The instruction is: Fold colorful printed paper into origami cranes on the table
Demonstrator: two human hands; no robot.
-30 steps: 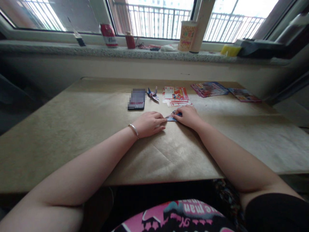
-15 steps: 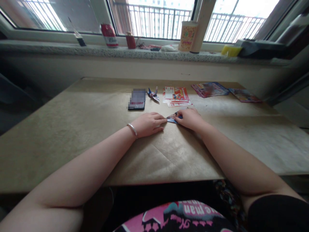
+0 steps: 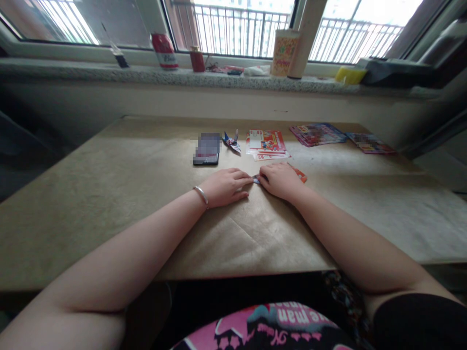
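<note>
A small piece of folded printed paper [image 3: 301, 175] lies on the table, mostly covered by my right hand [image 3: 280, 180]. Its orange end sticks out to the right, and a narrow bluish tip shows at the left. The right hand's fingers are curled and closed on the paper near that tip. My left hand [image 3: 226, 187], with a silver bangle at the wrist, rests flat with fingers stretched out and its fingertips at the paper's left point. Beyond the hands sits a folded paper figure [image 3: 232, 143] with raised blue points.
A dark phone or tablet [image 3: 207, 148], partly pixelated, lies behind my left hand. Red-and-white printed sheets [image 3: 268, 142] are past the right hand, with colourful stacks [image 3: 317, 133] farther right. A can [image 3: 164, 51] and a patterned cup [image 3: 284, 53] stand on the windowsill [image 3: 219, 82].
My right hand has slid left along the paper towards my left hand, now covering its middle and uncovering its orange right end. My left hand has hardly moved.
</note>
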